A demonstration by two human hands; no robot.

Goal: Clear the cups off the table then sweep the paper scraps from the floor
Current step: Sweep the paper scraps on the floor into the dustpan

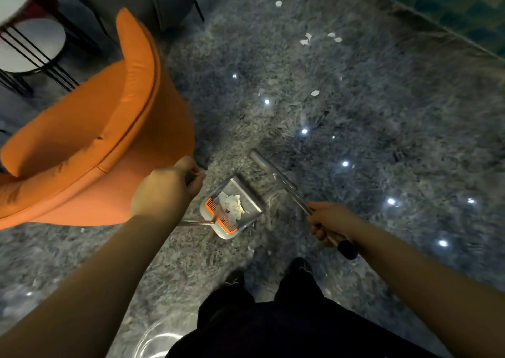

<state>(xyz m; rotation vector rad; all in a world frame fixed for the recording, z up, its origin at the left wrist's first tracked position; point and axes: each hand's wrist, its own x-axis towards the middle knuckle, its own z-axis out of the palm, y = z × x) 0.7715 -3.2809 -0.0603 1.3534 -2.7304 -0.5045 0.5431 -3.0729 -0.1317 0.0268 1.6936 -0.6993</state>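
Gripping metal broom (276, 177), boxy dustpan (232, 210)

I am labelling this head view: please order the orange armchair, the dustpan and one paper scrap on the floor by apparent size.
1. orange armchair
2. dustpan
3. paper scrap
The scrap lies farther from the camera, but the order is clear.

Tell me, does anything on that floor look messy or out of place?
Yes. White paper scraps lie scattered over the grey floor, mostly far from the person. Some are already in the dustpan, whose handle the left hand grips; the right hand grips the broom.
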